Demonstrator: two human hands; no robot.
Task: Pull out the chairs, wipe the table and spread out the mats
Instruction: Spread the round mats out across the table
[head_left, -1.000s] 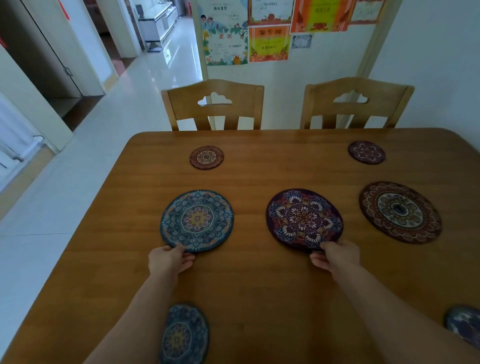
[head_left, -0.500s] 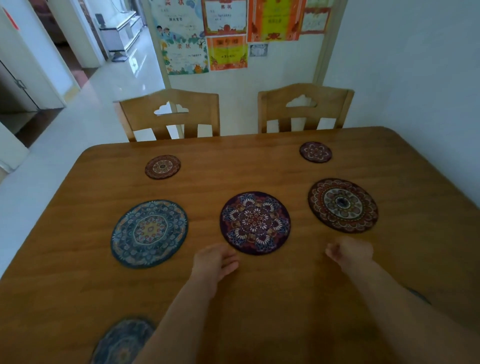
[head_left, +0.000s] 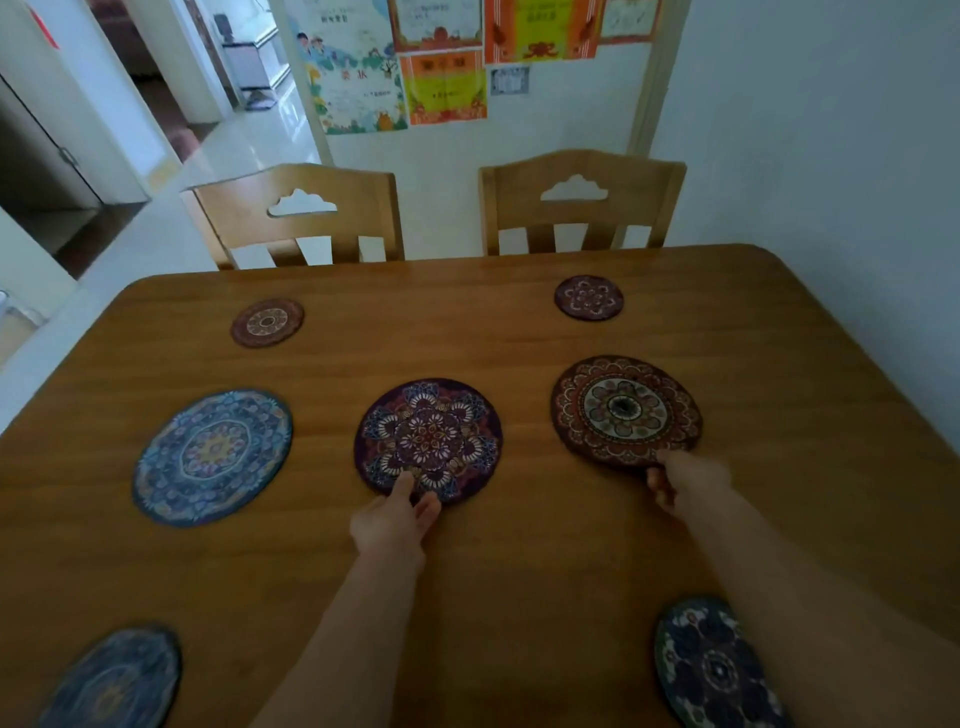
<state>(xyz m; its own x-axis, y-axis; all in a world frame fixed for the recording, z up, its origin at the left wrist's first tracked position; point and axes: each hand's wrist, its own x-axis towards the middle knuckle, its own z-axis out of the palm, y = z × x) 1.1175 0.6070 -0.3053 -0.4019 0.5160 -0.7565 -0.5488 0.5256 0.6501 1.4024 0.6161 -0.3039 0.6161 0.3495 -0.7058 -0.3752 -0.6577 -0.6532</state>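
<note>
On a wooden tabletop (head_left: 519, 597), the left hand (head_left: 392, 517) rests straight fingers (head_left: 402, 486) on the purple mat (head_left: 428, 439) at frame center while the right hand (head_left: 688, 480) pinches the red mat's (head_left: 626, 408) near edge, center right.

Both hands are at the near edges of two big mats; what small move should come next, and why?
Probably nudge the red mat slightly nearer. The right hand grips its near edge, and it lies farther back than the purple mat that the left hand touches, and the blue mat.
</note>
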